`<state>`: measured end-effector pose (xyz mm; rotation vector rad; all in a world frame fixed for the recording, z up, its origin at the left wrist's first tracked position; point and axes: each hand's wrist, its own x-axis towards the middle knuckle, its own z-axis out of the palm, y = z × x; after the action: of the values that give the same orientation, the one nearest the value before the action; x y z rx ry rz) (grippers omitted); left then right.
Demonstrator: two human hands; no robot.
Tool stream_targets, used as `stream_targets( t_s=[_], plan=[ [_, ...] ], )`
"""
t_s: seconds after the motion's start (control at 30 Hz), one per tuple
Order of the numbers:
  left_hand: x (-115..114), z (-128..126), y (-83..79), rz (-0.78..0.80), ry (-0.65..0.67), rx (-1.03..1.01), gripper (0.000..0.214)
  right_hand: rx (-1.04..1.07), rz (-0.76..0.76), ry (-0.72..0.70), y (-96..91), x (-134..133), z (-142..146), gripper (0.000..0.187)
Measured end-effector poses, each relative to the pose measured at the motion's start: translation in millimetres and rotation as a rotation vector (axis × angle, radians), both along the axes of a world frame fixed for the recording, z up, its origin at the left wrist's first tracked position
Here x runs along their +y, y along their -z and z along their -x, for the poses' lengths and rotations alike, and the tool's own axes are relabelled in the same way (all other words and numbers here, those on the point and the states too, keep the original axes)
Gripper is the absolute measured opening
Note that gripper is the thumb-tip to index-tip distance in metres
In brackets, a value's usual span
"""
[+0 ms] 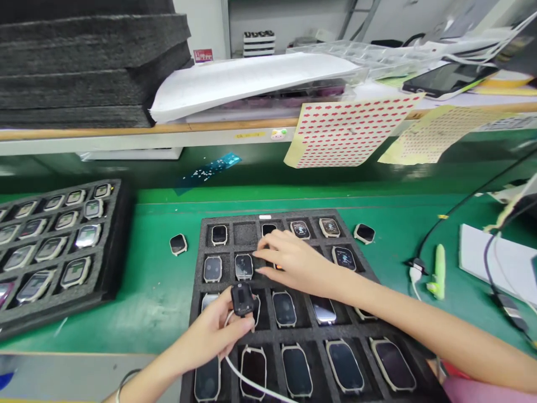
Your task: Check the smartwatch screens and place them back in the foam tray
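The smooth green table (153, 268) is topped by a rough, gridded foam tray (244, 234). A sheet (350, 134) is printed with red arrows. The right hand (293, 262) is held part-open, empty; in the left hand (224, 327), a squarish black device (243, 299) is gripped over the tray's rounded watches (284, 309).

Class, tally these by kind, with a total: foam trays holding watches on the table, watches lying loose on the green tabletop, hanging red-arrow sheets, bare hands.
Foam trays: 2
Loose watches: 2
Red-arrow sheets: 1
Bare hands: 2
Total: 7
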<state>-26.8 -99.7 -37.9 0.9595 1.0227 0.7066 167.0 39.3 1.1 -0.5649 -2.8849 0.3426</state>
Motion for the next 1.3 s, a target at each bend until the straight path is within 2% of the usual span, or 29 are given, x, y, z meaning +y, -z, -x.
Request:
stream_targets(
  t_s=[0.13,0.3,0.4,0.5,0.57,0.63,0.7,0.8,0.97,1.17,1.3],
  plan=[
    [-0.6,-1.7,1.5,-0.022,-0.048,-0.023,0.031,-0.209,-0.046,-0.064,-3.4,0.5,40.5,0.024],
    [-1.3,0.0,3.3,-0.054,-0.119,-0.059,0.028,-0.226,-0.042,-0.108,1.7,10.3,46.9,0.028],
    [1.7,1.2,3.3,-0.036,-0.110,-0.083,0.027,-0.127,0.064,-0.074,5.1,18.6,39.6,0.034],
    [4.0,2.8,1.0,-0.017,-0.119,-0.116,0.027,0.099,0.215,-0.015,-0.7,19.3,30.4,0.032],
    [4.5,4.0,-0.2,-0.014,-0.116,-0.137,0.031,0.246,0.299,-0.050,-8.1,12.7,25.0,0.034],
    [4.3,4.9,-0.2,0.000,-0.107,-0.149,0.035,0.280,0.324,-0.144,-12.7,1.7,21.7,0.037],
    [4.2,5.1,0.5,0.015,-0.108,-0.160,0.039,0.220,0.283,-0.212,-10.9,-10.0,20.9,0.038],
    [5.0,3.6,1.0,-0.001,-0.134,-0.141,0.041,0.150,0.223,-0.233,1.0,-21.5,22.6,0.041],
    [6.1,-1.1,-1.2,-0.017,-0.206,-0.035,0.039,0.200,0.152,-0.234,15.4,-26.8,26.0,0.037],
    [4.7,-6.5,-10.2,0.000,-0.345,-0.143,0.032,0.263,0.114,-0.237,15.0,-34.2,28.4,0.038],
    [3.9,-5.7,-11.8,0.035,-0.397,-0.207,0.031,0.319,0.074,-0.111,9.9,-50.4,16.4,0.032]
  ],
)
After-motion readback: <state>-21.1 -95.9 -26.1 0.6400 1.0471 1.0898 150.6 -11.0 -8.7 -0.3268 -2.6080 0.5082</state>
